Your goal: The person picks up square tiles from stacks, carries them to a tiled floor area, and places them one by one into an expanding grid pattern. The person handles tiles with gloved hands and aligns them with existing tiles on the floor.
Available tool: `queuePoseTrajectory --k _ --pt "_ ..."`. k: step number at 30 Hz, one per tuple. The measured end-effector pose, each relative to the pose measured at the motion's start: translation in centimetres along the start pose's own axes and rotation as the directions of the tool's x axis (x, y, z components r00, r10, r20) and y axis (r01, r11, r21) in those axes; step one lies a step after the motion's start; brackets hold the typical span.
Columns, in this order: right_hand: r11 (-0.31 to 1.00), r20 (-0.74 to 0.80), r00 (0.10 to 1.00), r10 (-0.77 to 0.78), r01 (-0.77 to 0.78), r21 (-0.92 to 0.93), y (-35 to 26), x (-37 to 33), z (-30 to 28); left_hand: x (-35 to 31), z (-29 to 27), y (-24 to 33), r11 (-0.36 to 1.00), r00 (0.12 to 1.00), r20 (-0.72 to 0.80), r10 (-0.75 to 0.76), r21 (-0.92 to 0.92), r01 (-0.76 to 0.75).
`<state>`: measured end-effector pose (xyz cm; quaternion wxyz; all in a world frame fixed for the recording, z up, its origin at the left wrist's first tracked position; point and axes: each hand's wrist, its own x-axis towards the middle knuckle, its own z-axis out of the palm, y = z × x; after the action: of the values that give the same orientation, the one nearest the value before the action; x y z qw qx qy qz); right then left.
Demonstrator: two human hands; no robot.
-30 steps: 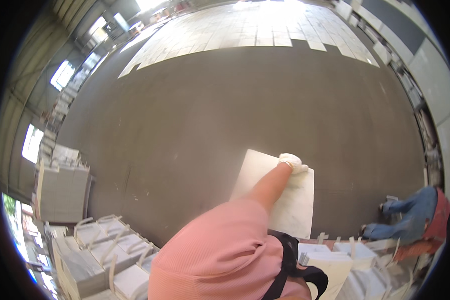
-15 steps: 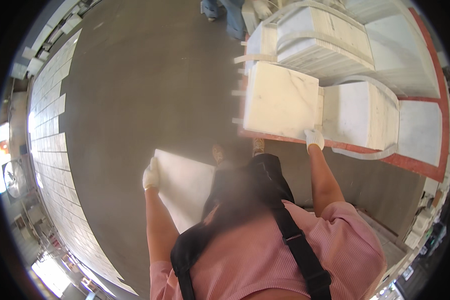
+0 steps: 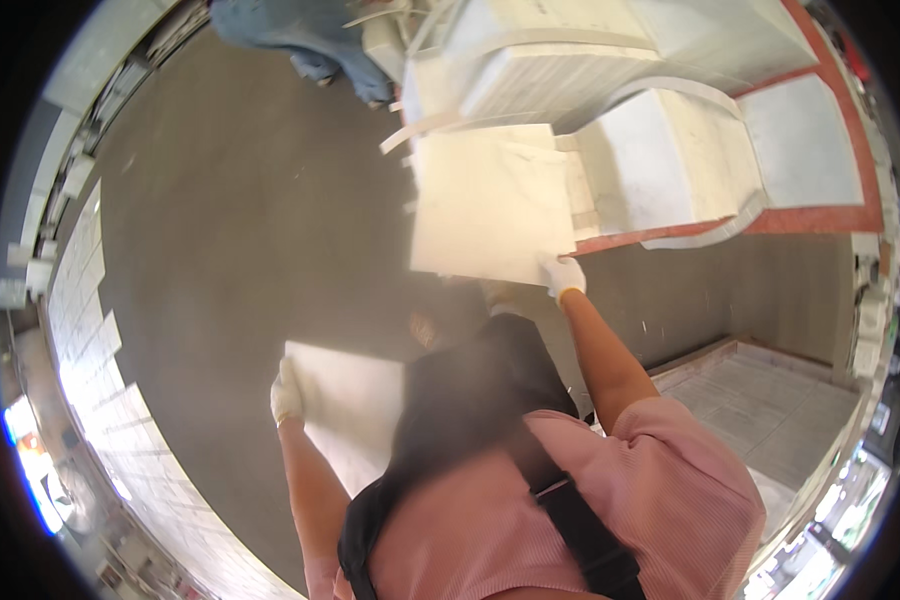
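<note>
My left hand (image 3: 285, 392), in a white glove, grips the outer edge of a white stone slab (image 3: 350, 400) that hangs beside my left leg; my dark apron hides part of it. My right hand (image 3: 565, 275), gloved as well, is closed on the near right corner of a square white stone tile (image 3: 490, 205). This tile lies over or just above the left end of the stacked tiles, and its near edge juts out past the red frame. Whether its far side rests on anything cannot be made out.
Strapped stacks of tiles (image 3: 660, 160) stand on a red frame (image 3: 820, 218). Beyond them is a person in blue trousers (image 3: 315, 40). Pale tiles (image 3: 115, 430) lie in rows at the left across the grey floor (image 3: 230, 200). A low edged platform (image 3: 770, 405) is at right.
The right hand has pulled the square tile toward me, over the red frame's edge. My left hand still holds its slab. The whole view has turned, shifting the stacks leftward.
</note>
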<state>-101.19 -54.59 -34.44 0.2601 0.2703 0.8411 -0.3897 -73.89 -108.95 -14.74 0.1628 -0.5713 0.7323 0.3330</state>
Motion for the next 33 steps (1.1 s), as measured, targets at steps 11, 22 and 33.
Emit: queuePoseTrajectory --k 11,22,33 --pt "0.879 0.368 0.929 0.047 -0.214 0.427 -4.3 -5.3 -0.7 -0.2 -1.1 1.1 0.999 0.998 -0.035 0.044 0.012 -0.043" --pt "0.782 0.633 0.774 0.000 -0.395 0.483 -3.7 -8.2 2.8 0.3 -1.5 0.1 0.997 0.999 -0.037 0.019 0.071 -0.016" --pt "0.767 0.612 0.748 -0.255 -0.229 0.600 -4.8 -7.5 3.4 -1.2 -1.4 -0.1 0.998 0.998 -0.066 -0.004 0.055 0.008"
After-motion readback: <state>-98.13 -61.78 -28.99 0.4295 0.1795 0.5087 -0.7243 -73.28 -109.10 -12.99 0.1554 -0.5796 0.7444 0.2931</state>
